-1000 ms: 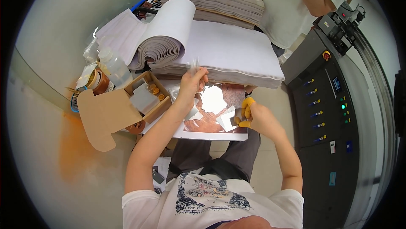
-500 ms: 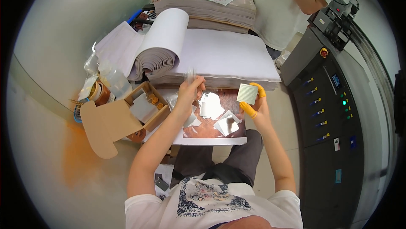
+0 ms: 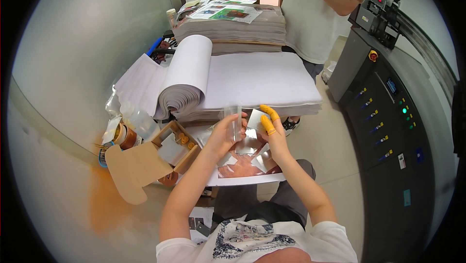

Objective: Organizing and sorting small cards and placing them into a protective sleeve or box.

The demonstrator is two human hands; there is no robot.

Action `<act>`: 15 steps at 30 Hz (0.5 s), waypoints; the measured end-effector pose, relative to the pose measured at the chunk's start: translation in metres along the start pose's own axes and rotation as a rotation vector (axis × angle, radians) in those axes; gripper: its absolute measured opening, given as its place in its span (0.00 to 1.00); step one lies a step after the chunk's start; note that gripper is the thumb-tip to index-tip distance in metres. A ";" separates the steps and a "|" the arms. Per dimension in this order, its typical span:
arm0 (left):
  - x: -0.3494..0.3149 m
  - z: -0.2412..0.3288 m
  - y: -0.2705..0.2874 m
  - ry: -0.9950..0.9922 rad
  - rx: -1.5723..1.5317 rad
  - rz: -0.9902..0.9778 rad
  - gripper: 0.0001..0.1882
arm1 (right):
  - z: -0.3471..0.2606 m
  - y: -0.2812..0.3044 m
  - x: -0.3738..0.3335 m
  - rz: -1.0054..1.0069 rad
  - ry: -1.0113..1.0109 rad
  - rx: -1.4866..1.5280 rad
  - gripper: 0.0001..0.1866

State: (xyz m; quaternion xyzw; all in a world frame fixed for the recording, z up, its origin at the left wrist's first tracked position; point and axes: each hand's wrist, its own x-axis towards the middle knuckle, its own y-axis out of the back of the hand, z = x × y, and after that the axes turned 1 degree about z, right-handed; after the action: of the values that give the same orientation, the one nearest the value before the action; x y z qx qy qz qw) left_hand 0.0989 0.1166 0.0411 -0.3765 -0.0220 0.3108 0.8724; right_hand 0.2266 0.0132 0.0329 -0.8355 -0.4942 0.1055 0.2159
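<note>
My left hand [image 3: 223, 134] is closed on a clear plastic sleeve [image 3: 234, 115], its upper part sticking up past the fingers. In my right hand [image 3: 276, 139], yellow finger cots [image 3: 268, 117] cover the thumb and a finger that pinch a thin, square, pale plate [image 3: 255, 119] by its edge. The plate is close to the sleeve's right side; whether they touch I cannot tell. Below both hands, several shiny square plates [image 3: 247, 145] lie on a brown, glossy board [image 3: 239, 170]. Another mirror-like plate [image 3: 265, 161] rests under my right wrist.
Left of my left forearm stands an open cardboard box [image 3: 188, 160] holding orange finger cots [image 3: 185, 140]. Behind the hands are a white paper roll [image 3: 187, 71] and a paper stack [image 3: 257, 81]. A dark control cabinet [image 3: 388, 132] stands right. Another person [image 3: 310, 25] stands at the back.
My right hand has moved left with the pale plate, bringing it beside the plastic sleeve in my left hand. The whole view has also shifted slightly.
</note>
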 end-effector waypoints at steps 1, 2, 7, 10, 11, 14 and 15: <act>-0.001 0.001 -0.002 0.001 0.022 -0.013 0.14 | -0.002 0.001 -0.002 0.022 0.013 -0.017 0.19; -0.001 0.000 -0.002 0.001 0.024 -0.010 0.14 | -0.003 0.002 -0.003 0.044 0.024 -0.035 0.18; 0.000 -0.006 0.004 0.020 0.169 -0.059 0.10 | 0.003 0.012 -0.004 0.115 0.046 -0.162 0.17; -0.004 -0.004 -0.004 0.021 0.223 0.003 0.10 | 0.007 0.011 -0.002 0.154 0.297 -0.098 0.18; -0.006 -0.003 -0.008 0.019 0.278 0.070 0.12 | 0.007 0.012 -0.004 0.149 0.359 -0.051 0.19; -0.008 -0.004 -0.012 -0.014 0.338 -0.003 0.14 | 0.006 0.009 -0.005 0.172 0.485 -0.008 0.19; -0.008 -0.005 -0.011 -0.011 0.337 0.000 0.14 | 0.005 0.007 -0.008 0.141 0.491 -0.001 0.19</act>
State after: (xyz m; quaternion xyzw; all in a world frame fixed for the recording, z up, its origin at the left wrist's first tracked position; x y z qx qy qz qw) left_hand 0.1000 0.1032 0.0469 -0.2232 0.0255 0.3122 0.9231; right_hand 0.2262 0.0044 0.0250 -0.8686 -0.3673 -0.0862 0.3213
